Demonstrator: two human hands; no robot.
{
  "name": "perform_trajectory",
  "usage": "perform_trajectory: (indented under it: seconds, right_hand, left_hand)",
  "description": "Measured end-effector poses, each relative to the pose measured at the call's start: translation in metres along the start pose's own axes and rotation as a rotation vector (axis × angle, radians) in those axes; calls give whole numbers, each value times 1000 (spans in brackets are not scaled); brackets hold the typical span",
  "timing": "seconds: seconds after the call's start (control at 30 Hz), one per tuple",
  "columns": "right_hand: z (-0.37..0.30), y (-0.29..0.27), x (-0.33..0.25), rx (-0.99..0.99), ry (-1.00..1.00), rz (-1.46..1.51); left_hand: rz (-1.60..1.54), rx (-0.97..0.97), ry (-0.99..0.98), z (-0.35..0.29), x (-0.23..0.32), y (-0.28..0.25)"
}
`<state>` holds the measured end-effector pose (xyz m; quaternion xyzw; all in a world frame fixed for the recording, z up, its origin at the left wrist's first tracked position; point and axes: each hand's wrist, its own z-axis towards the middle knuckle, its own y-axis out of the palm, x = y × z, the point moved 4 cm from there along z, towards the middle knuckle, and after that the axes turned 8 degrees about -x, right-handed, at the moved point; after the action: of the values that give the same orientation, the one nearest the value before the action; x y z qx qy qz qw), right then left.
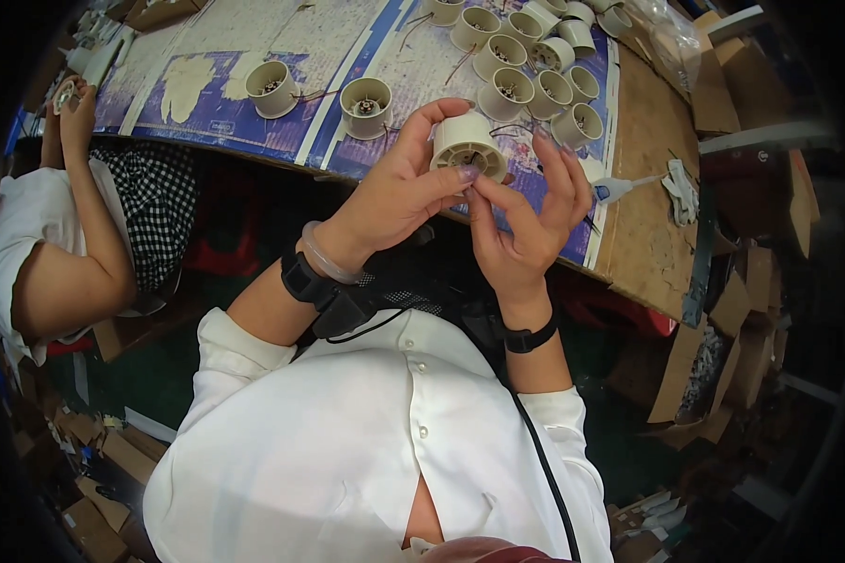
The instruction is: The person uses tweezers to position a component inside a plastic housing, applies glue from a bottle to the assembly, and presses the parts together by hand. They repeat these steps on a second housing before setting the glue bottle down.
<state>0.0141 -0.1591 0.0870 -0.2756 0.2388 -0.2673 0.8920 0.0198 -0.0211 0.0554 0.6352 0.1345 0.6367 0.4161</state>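
Observation:
My left hand (pixel 377 199) is closed round a cream-white, round plastic housing (pixel 460 131) above the table's near edge. The housing is tilted so that its ribbed, recessed end faces me. At that recess my right hand (pixel 526 230) pinches with thumb and index finger, its other fingers raised. Whatever lies between those fingertips is too small and covered to make out. Just past my left hand, a similar cup-shaped housing (pixel 366 108) with metal parts inside stands on the table, and another housing (pixel 270 90) is farther left. Thin dark wires trail from them.
Several more housings (pixel 505 92) crowd the far middle of the table (pixel 652 225). Right of my right hand lie a nozzle bottle (pixel 613 190) and a crumpled white glove-like item (pixel 681 192). A co-worker (pixel 75 235) sits at left. Cardboard boxes (pixel 695 375) stand at right.

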Motion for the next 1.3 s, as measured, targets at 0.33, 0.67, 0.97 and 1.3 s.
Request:
perform_trajectory:
  seconds: [0.33,0.67,0.97,1.3]
  right_hand:
    - [6,-17,4,54,224,237]
    - [6,-5,7,-44,272,349]
    - [6,-13,11,-105,240,445]
    - [-14,-2,31,-331,343,797]
  left_hand:
    - [409,-14,241,-3,-6,-12]
    - [913,-116,592,-3,5,-6]
    - [1030,-119,605,-9,15,-9]
    - [1409,-441,689,-14,32,5]
